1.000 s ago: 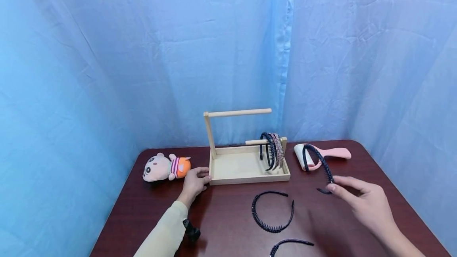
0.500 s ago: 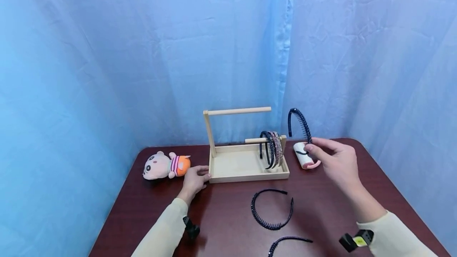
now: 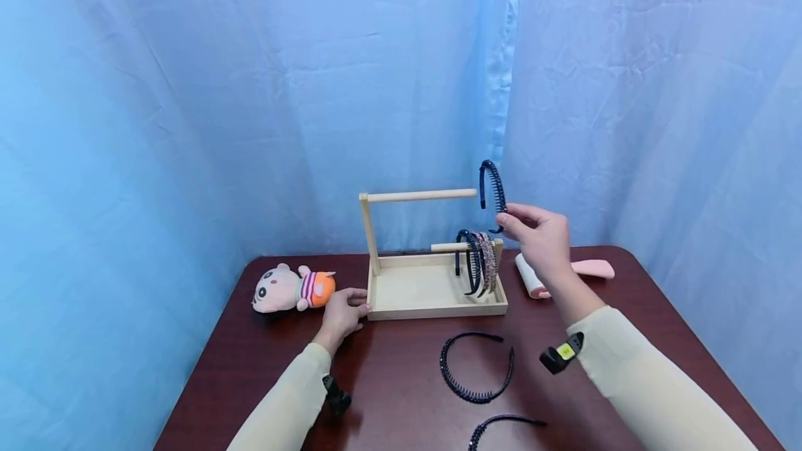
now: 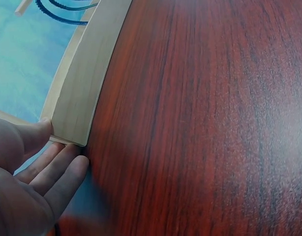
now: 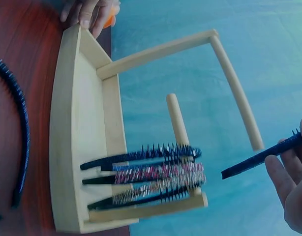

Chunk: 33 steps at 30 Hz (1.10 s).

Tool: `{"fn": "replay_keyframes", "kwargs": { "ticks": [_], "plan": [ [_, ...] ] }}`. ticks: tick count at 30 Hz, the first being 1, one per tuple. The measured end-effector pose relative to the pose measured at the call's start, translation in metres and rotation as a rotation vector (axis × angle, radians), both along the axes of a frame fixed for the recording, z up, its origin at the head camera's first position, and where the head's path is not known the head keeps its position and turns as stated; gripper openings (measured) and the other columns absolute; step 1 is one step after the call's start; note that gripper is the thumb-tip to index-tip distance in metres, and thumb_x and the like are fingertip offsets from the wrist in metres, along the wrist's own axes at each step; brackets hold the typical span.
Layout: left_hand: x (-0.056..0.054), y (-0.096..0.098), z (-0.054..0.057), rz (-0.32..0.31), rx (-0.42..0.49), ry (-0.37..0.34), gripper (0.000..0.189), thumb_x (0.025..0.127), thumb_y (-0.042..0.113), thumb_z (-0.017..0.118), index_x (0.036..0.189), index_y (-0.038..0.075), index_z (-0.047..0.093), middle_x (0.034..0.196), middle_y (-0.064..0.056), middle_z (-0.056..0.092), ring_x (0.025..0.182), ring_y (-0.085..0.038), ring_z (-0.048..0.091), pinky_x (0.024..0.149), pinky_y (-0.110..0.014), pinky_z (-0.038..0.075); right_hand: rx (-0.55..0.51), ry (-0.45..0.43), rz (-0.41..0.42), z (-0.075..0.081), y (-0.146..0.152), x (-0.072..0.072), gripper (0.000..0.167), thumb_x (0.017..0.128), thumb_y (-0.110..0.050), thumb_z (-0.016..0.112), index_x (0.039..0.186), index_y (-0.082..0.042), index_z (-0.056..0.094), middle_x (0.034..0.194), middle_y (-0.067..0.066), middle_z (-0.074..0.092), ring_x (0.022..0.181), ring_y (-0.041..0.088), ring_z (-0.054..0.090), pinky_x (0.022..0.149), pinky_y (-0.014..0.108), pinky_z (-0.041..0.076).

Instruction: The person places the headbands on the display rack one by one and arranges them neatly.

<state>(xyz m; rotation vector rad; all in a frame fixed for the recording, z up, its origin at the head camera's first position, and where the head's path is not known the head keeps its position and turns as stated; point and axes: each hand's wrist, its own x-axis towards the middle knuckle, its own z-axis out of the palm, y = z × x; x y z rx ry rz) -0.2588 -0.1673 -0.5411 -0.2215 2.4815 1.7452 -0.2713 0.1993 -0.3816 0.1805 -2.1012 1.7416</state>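
In the head view: pinching a black toothed headband (image 3: 497,182) in the right hand (image 3: 537,234), just beside the right end of the upper dowel (image 3: 422,195). Resting the left hand (image 3: 343,313), fingers fairly straight, against the left end of the wooden tray (image 3: 410,287). Hanging on the lower dowel (image 3: 442,248) at right: dark and glittery headbands (image 3: 489,263). Lying on the table (image 3: 395,381): a loose dark headband (image 3: 445,366) near, another dark headband (image 3: 479,432) nearer, a plush doll (image 3: 282,291) left, a lint roller (image 3: 530,275) right.

In the left wrist view: touching the tray's near left corner, thumb uppermost.

In the right wrist view: holding the black toothed headband between thumb and fingers, near the upper dowel's tip.
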Motion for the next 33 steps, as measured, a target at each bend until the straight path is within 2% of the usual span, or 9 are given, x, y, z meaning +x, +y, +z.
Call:
{"fn": "replay_keyframes", "kwargs": {
  "ticks": [6, 10, 12, 18, 24, 33],
  "plan": [
    [0.000, 0.002, -0.001, -0.014, 0.010, 0.011, 0.036, 0.095, 0.002, 0.071, 0.131, -0.002, 0.066, 0.117, -0.020, 0.071, 0.085, -0.019, 0.068, 0.058, -0.034, 0.057, -0.056, -0.069, 0.030, 0.004, -0.030, -0.023, 0.040, 0.091, -0.020, 0.081, 0.124, 0.000, 0.073, 0.111, 0.013, 0.075, 0.086, 0.011, 0.076, 0.081, 0.031, 0.061],
    [0.002, 0.002, 0.001, -0.011, 0.011, 0.010, 0.036, 0.095, 0.001, 0.071, 0.130, -0.003, 0.065, 0.117, -0.021, 0.071, 0.084, -0.018, 0.068, 0.057, -0.033, 0.057, -0.078, -0.100, 0.043, 0.002, -0.054, -0.034, 0.035, 0.091, -0.018, 0.081, 0.122, -0.001, 0.075, 0.120, 0.019, 0.073, 0.085, 0.007, 0.074, 0.082, 0.031, 0.061],
    [0.003, 0.001, 0.002, -0.005, 0.010, 0.002, 0.036, 0.095, 0.001, 0.071, 0.130, -0.002, 0.066, 0.117, -0.020, 0.071, 0.084, -0.018, 0.067, 0.058, -0.033, 0.057, -0.068, -0.126, 0.036, 0.000, -0.066, -0.037, 0.034, 0.090, -0.021, 0.082, 0.119, -0.005, 0.077, 0.119, 0.016, 0.074, 0.085, 0.006, 0.074, 0.082, 0.030, 0.061],
    [0.004, 0.000, 0.004, 0.000, 0.016, -0.004, 0.035, 0.096, 0.002, 0.070, 0.131, -0.002, 0.066, 0.118, -0.020, 0.070, 0.086, -0.019, 0.068, 0.059, -0.034, 0.057, 0.085, -0.176, -0.022, -0.007, -0.100, -0.041, 0.031, 0.087, -0.036, 0.084, 0.112, -0.019, 0.081, 0.106, 0.002, 0.079, 0.083, 0.012, 0.074, 0.071, 0.028, 0.059],
    [0.004, 0.001, 0.005, 0.001, 0.018, 0.007, 0.036, 0.096, 0.002, 0.070, 0.131, -0.002, 0.066, 0.119, -0.021, 0.071, 0.086, -0.019, 0.068, 0.059, -0.035, 0.057, 0.115, -0.197, 0.010, -0.014, -0.133, -0.045, 0.029, 0.086, -0.037, 0.085, 0.109, -0.019, 0.082, 0.101, 0.001, 0.080, 0.078, 0.017, 0.075, 0.071, 0.036, 0.062],
    [0.006, 0.003, 0.004, -0.013, 0.002, -0.001, 0.035, 0.095, 0.002, 0.071, 0.130, -0.001, 0.066, 0.118, -0.019, 0.071, 0.087, -0.019, 0.068, 0.058, -0.035, 0.058, 0.206, -0.204, 0.037, -0.022, -0.168, -0.043, 0.021, 0.088, -0.036, 0.083, 0.106, -0.024, 0.082, 0.100, -0.001, 0.079, 0.071, 0.015, 0.074, 0.063, 0.033, 0.060]
  ]
}}
